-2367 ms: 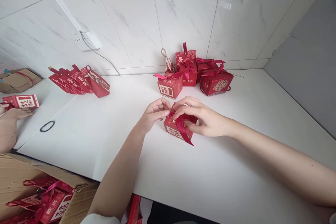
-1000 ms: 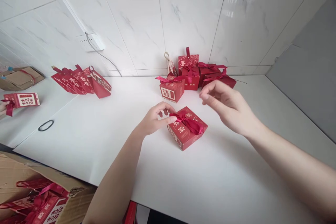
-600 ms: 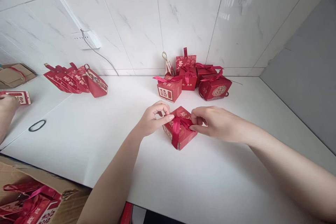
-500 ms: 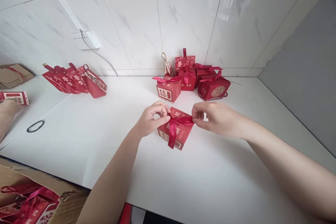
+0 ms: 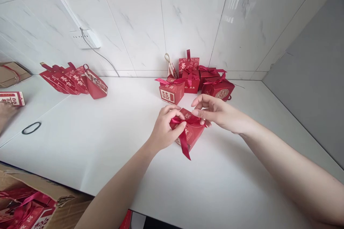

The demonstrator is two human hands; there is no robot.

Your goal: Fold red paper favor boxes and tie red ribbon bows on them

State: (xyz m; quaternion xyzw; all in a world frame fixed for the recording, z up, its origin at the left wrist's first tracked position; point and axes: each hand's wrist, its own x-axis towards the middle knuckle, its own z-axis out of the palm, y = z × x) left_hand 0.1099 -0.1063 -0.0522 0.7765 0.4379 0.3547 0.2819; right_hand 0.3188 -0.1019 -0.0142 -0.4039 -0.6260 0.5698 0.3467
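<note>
A red gift box (image 5: 197, 136) with gold lettering lies on the white table, partly covered by my hands. Across its top runs a dark red satin ribbon (image 5: 185, 146), one tail hanging over the near side onto the table. My left hand (image 5: 167, 128) pinches the ribbon near the middle of the box top, between thumb and fingers. Over the box's right side hovers my right hand (image 5: 219, 112), its fingers apart and curved. Just under its lower fingers lies the ribbon's right end; whether they touch is unclear.
Behind stand several red boxes (image 5: 172, 94) with ribbons. Flat red boxes (image 5: 72, 80) lean together at the back left. A black ring (image 5: 31, 128) lies on the table (image 5: 107, 139). At the left edge, another person's hand (image 5: 6, 112) touches a red box. A carton (image 5: 72, 204) holds more boxes.
My right hand has let go of the ribbon's right end and opened. My left hand has moved right with the ribbon, and the box has shifted slightly to the right.
</note>
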